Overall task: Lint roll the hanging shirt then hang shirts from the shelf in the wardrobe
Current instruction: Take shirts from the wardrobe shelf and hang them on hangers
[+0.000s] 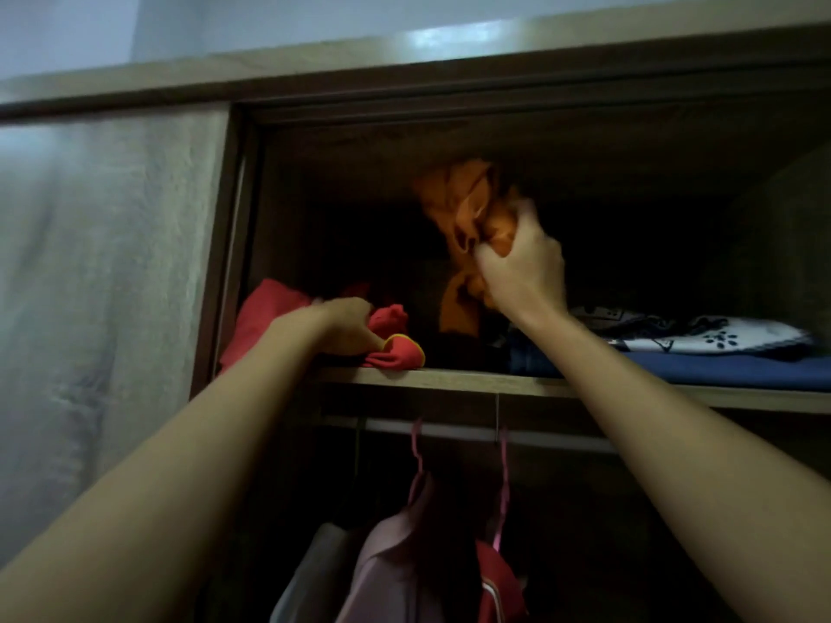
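I see hands: right hand [521, 267] clutches orange shirt [463, 204] above shelf [449, 380] | left hand [346, 326] grips red shirt [270, 317] lying there

A dim wood-grain wardrobe [449, 141] fills the frame, its closed sliding door [112, 263] at left catching pale light, a bluish-white wall [225, 20] showing above its top edge across the upper frame.
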The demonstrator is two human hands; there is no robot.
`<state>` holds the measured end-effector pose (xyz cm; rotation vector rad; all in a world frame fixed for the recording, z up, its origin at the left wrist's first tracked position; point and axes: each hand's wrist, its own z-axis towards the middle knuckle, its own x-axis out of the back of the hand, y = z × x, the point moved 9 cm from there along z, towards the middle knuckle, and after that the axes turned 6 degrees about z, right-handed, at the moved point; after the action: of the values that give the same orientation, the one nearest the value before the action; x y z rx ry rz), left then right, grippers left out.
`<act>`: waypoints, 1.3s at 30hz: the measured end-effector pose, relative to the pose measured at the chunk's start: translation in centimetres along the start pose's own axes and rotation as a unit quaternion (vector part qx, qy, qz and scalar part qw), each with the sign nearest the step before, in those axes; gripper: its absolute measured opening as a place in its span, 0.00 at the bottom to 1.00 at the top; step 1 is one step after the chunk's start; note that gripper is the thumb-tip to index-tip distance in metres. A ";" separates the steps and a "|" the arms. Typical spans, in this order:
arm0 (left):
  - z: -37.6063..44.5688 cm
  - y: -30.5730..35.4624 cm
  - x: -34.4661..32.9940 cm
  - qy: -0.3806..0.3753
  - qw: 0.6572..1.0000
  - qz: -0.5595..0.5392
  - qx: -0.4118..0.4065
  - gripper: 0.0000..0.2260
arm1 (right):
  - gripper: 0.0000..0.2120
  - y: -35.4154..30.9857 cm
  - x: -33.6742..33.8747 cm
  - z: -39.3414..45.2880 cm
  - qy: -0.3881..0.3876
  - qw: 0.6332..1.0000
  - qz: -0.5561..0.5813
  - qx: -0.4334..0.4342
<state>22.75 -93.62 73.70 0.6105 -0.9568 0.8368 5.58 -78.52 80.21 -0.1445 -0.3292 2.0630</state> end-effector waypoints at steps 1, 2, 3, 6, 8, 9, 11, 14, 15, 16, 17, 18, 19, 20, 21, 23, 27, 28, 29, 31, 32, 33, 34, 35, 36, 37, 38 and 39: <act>-0.2 0.2 0.4 0.030 0.999 0.016 -0.007 0.23 | 0.20 -0.9 1.2 -0.2 0.025 0.999 0.040 0.005; -0.6 0.7 0.9 0.065 0.997 0.018 -0.026 0.25 | 0.19 -1.8 2.2 -0.4 0.035 0.997 0.075 0.012; -1.4 1.3 1.5 0.100 0.994 -0.007 -0.050 0.28 | 0.17 -2.6 3.1 -0.8 0.037 0.994 0.099 0.019; -4.3 3.1 4.2 0.197 0.957 -0.183 -0.106 0.35 | 0.15 -4.7 5.4 -2.9 0.044 0.987 0.146 0.044; -6.3 5.4 5.3 0.203 0.919 -0.301 -0.152 0.35 | 0.14 -5.9 7.1 -4.7 0.066 0.980 0.174 0.071; -7.4 7.3 5.6 0.186 0.897 -0.354 -0.189 0.35 | 0.15 -6.4 7.9 -5.7 0.080 0.976 0.188 0.081; -9.7 11.1 6.1 0.158 0.859 -0.415 -0.255 0.34 | 0.16 -7.3 9.5 -7.4 0.100 0.970 0.203 0.091; -13.6 15.3 6.6 0.160 0.828 -0.442 -0.305 0.31 | 0.18 -8.0 10.8 -9.8 0.078 0.972 0.202 0.087; -14.5 16.1 6.3 0.149 0.820 -0.459 -0.310 0.30 | 0.19 -7.9 10.9 -10.5 0.059 0.976 0.194 0.078; -15.1 16.6 5.4 0.131 0.815 -0.474 -0.306 0.29 | 0.19 -7.5 11.0 -11.3 0.037 0.980 0.184 0.064; -15.6 16.9 4.1 0.110 0.812 -0.490 -0.296 0.28 | 0.20 -7.0 11.0 -12.1 0.013 0.983 0.177 0.049; -16.1 16.8 2.6 0.093 0.810 -0.509 -0.276 0.28 | 0.19 -6.2 10.9 -13.1 -0.012 0.984 0.176 0.032; -16.6 16.6 1.2 0.083 0.805 -0.530 -0.254 0.27 | 0.17 -5.5 10.8 -14.2 -0.035 0.982 0.183 0.016; -17.2 16.3 -0.3 0.080 0.802 -0.543 -0.234 0.25 | 0.14 -4.8 10.7 -15.4 -0.059 0.979 0.196 0.000; -17.7 16.1 -1.7 0.080 0.802 -0.549 -0.219 0.26 | 0.12 -4.3 10.5 -16.8 -0.085 0.974 0.211 -0.017; -19.1 15.6 -4.3 0.073 0.810 -0.548 -0.196 0.29 | 0.13 -3.2 9.8 -19.9 -0.136 0.960 0.237 -0.056; -21.7 13.3 -8.2 0.058 0.810 -0.573 -0.115 0.11 | 0.11 -1.6 9.7 -24.6 -0.180 0.927 0.295 -0.146; -22.4 12.4 -9.0 0.061 0.808 -0.579 -0.086 0.09 | 0.10 -1.2 9.7 -25.6 -0.179 0.917 0.308 -0.178; -23.0 11.6 -9.8 0.064 0.809 -0.582 -0.061 0.09 | 0.09 -0.8 9.7 -26.7 -0.175 0.908 0.319 -0.208; -24.4 10.5 -10.9 0.066 0.810 -0.582 -0.036 0.09 | 0.06 -0.1 9.7 -28.7 -0.152 0.896 0.326 -0.260; -25.1 10.1 -11.2 0.072 0.813 -0.577 -0.037 0.09 | 0.06 0.2 9.8 -29.7 -0.137 0.893 0.321 -0.284; -25.9 9.8 -11.3 0.080 0.813 -0.574 -0.045 0.08 | 0.06 0.5 9.8 -30.8 -0.125 0.891 0.312 -0.306; -26.6 9.4 -11.4 0.091 0.809 -0.579 -0.053 0.07 | 0.06 0.5 10.0 -31.7 -0.114 0.887 0.306 -0.326; -27.3 8.7 -11.4 0.105 0.803 -0.584 -0.056 0.08 | 0.04 0.4 10.2 -32.6 -0.104 0.885 0.301 -0.340; -28.1 7.9 -11.4 0.119 0.802 -0.583 -0.051 0.10 | 0.04 -0.1 10.4 -33.6 -0.102 0.885 0.295 -0.345; -28.7 7.1 -11.7 0.126 0.809 -0.573 -0.044 0.11 | 0.09 -0.6 10.4 -34.6 -0.109 0.891 0.283 -0.339; -29.7 6.4 -12.1 0.121 0.816 -0.563 -0.041 0.10 | 0.13 -1.5 10.2 -35.8 -0.130 0.894 0.268 -0.336; -30.6 5.6 -13.0 0.110 0.827 -0.551 -0.041 0.10 | 0.15 -2.2 9.9 -37.0 -0.154 0.894 0.253 -0.336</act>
<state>27.86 -71.57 48.75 0.8290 -0.2922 -0.1833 11.38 -62.52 45.84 -0.3491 -1.3214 2.3952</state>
